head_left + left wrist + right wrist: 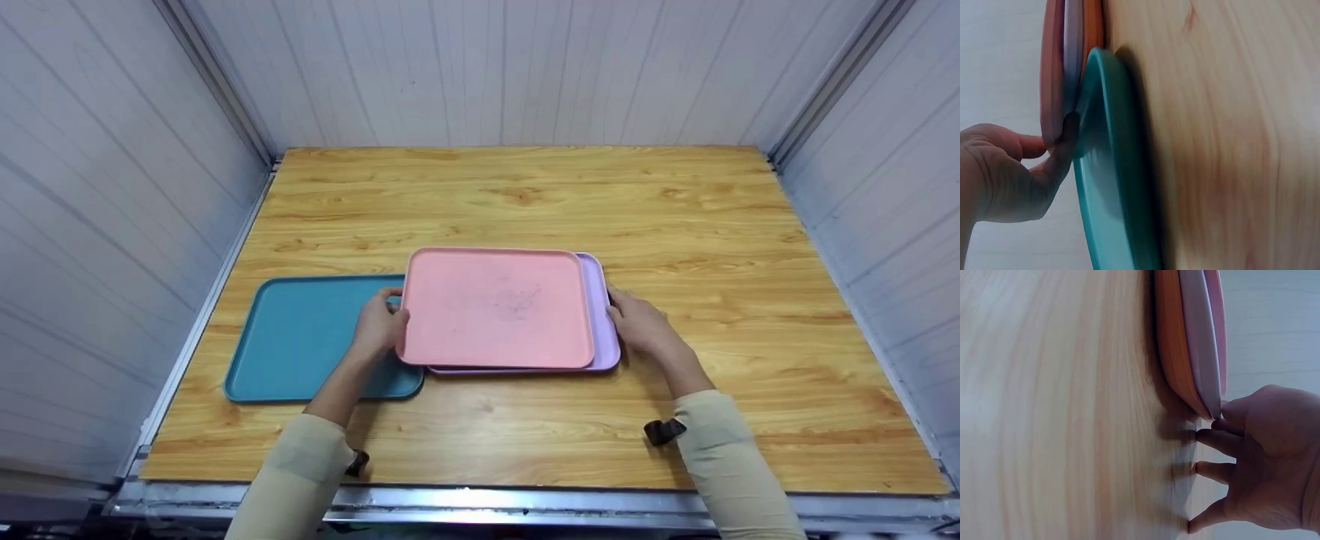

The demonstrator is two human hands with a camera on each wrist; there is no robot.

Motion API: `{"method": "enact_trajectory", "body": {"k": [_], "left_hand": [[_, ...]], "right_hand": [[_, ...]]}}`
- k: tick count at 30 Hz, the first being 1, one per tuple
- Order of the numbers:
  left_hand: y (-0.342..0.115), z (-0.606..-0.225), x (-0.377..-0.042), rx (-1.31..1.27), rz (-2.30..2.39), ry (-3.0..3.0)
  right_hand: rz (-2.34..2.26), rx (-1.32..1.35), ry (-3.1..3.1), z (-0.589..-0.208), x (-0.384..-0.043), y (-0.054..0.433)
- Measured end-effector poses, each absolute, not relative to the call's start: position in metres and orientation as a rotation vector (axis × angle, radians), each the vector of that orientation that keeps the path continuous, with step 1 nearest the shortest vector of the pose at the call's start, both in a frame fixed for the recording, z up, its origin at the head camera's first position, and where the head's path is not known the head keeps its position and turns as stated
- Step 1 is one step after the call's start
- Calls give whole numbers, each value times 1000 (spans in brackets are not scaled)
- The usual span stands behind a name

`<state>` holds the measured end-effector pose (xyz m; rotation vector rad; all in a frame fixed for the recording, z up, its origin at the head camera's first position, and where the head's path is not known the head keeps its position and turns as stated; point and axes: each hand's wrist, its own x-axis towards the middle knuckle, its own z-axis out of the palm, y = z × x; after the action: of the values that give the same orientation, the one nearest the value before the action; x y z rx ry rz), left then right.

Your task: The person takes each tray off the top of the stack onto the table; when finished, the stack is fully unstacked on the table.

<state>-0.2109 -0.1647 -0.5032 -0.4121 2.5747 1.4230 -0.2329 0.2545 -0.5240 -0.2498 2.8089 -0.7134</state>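
Observation:
A pink tray [495, 307] lies over a purple tray [600, 315], shifted left so that the purple right side shows. Beneath the purple one is an orange tray [1174, 343], seen only in the wrist views. My left hand [380, 324] pinches the pink tray's left edge between thumb and fingers, above a teal tray [307, 337]. At the stack's right edge, my right hand [643, 324] touches the purple tray's rim with its thumb. In the right wrist view its other fingers are spread, tips down near the tabletop.
The teal tray lies flat on the wooden table [517, 195], its right end partly hidden by the pink tray and left hand. White panel walls [465, 75] enclose the back and both sides. A metal rail [525, 504] runs along the front edge.

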Motion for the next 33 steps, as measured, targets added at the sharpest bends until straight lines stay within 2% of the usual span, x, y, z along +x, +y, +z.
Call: {"method": "enact_trajectory", "body": {"k": [12, 21, 33], "left_hand": [[-186, -496, -198, -321, 1676, 1917], [-188, -502, -194, -443, 1884, 1838], [-190, -503, -193, -452, 2086, 1628]], "right_hand": [[-720, -250, 2791, -521, -231, 256], [-731, -246, 2784, -521, -231, 254], [-717, -271, 2809, -523, -233, 255]]}}
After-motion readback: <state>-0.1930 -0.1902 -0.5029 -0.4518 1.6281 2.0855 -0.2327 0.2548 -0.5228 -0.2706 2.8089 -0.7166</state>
